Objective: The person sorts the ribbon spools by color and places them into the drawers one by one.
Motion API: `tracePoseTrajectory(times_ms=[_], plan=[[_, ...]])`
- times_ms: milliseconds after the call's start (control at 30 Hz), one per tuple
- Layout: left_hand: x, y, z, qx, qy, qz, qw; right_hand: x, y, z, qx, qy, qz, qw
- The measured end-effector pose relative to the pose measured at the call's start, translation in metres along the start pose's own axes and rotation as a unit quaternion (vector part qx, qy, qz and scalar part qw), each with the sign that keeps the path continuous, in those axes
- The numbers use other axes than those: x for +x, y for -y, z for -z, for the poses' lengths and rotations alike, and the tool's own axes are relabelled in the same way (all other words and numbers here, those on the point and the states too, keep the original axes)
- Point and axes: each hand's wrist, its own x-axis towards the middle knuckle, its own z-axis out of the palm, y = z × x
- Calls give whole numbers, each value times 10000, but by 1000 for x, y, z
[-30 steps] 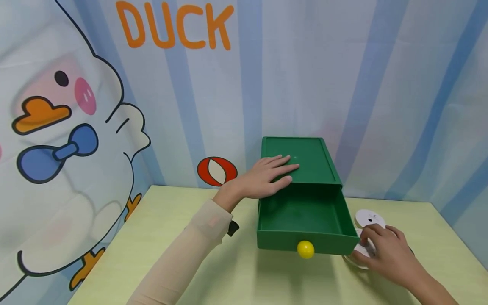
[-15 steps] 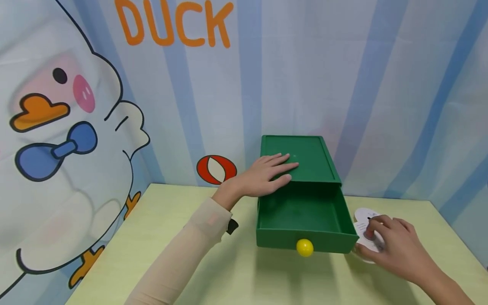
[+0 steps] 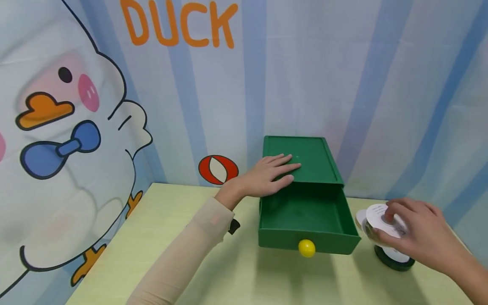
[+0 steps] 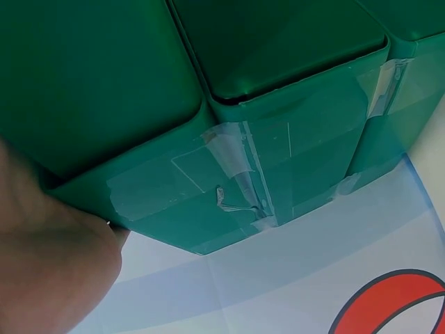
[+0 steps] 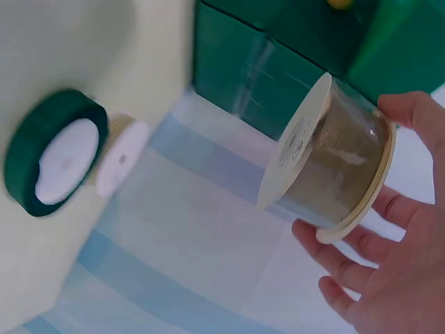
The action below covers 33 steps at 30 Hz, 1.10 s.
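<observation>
brown ribbon spool (image 5: 342, 156) is being gripped by r. hand (image 3: 425, 235), thumb at one edge of its pale flange, other fingers at opp. side; sm. print on white face is not being made out. spool is being held up off table (image 3: 171, 220), to r. of green drawer (image 3: 301, 212) & outside it. l. hand (image 3: 264, 176) is being rested on top of green cabinet (image 3: 312, 159), fingers spread wide. drawer is being seen pulled out, w/ yellow knob (image 3: 306, 248) at front. green ribbon spool (image 5: 42, 139) & white-faced spool (image 5: 119, 167) are being seen on table, partly hidden in head view. clear tape (image 4: 229, 149) is being noted across cabinet seams. duck-print backdrop (image 3: 305, 84) is being seen behind.
</observation>
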Motion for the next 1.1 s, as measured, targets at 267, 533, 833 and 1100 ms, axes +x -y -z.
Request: tracePoseTrajectory(times_ms=[267,533,833,1100], plan=[[6,0,1,32,53,-7,10000,7,-3,23,225,-396,300,9985],[4,0,0,-12,25,-3,10000,20,4,47,222,-582,286,9976],[-5,2,-6,-143,57,3,9999,32,21,57,522,-396,349,9972],[0,1,0,-114,-19,-12,9999,43,30,70,651,-535,553,9949]])
